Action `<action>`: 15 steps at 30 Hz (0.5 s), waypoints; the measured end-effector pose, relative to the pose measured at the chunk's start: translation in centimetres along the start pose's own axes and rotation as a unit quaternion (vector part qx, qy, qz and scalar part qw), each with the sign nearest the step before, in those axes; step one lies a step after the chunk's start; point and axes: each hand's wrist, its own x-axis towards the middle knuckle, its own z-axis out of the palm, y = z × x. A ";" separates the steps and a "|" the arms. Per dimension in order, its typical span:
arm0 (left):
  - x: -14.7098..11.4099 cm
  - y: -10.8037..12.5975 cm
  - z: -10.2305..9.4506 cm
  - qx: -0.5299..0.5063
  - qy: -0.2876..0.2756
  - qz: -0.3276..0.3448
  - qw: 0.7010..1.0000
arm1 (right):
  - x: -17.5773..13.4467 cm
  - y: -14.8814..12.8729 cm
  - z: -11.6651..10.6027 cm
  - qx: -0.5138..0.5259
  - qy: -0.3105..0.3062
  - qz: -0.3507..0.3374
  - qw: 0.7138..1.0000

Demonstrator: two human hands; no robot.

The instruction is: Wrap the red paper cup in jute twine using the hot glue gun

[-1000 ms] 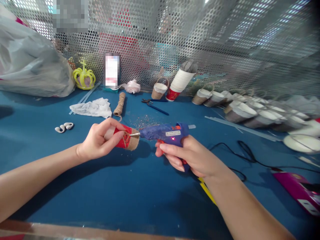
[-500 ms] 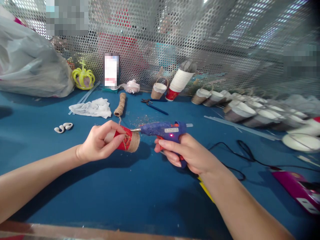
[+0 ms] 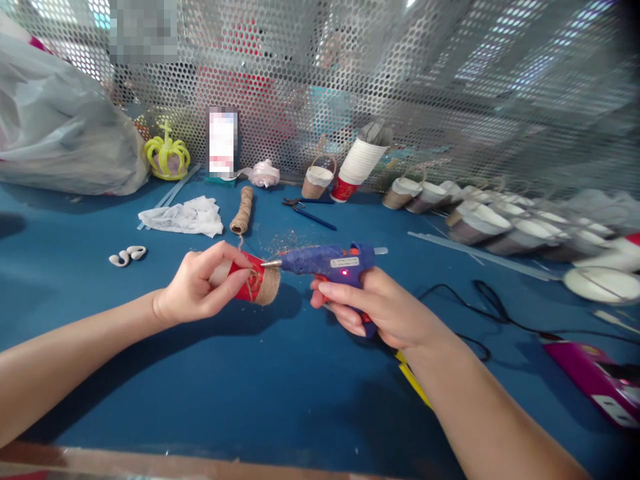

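Note:
My left hand (image 3: 207,283) is closed around a red paper cup (image 3: 254,288) lying on its side, its base end pointing right and wrapped in brown twine (image 3: 271,285). Thumb and forefinger pinch near a strand of the twine on the cup. In my right hand (image 3: 355,303) is a blue hot glue gun (image 3: 325,261) with a red light lit and a clear glue stick (image 3: 381,251) poking out at its rear. Its metal nozzle points left and meets the cup at the edge of the wrapped band. A roll of twine (image 3: 243,210) lies just behind the cup.
Blue-handled pliers (image 3: 313,212), a crumpled white cloth (image 3: 183,217) and a stack of paper cups (image 3: 361,163) lie toward the back. Several twine-wrapped cups (image 3: 480,223) stand at right. A black cord (image 3: 493,300) runs toward a purple power strip (image 3: 590,380).
The glue gun has tilted slightly, its nozzle tip staying at the cup. My left hand and the cup have barely moved.

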 end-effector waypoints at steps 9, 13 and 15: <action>-0.1 -0.2 0.0 0.019 0.010 0.028 0.999 | 0.3 0.0 0.0 -0.016 0.010 -0.013 1.000; 0.0 -0.2 0.0 0.016 0.009 0.026 1.000 | 0.2 0.1 -0.1 -0.023 0.006 -0.005 1.000; 0.0 -0.2 0.0 0.012 0.005 0.022 1.000 | 0.2 0.2 -0.1 -0.023 0.007 -0.006 1.000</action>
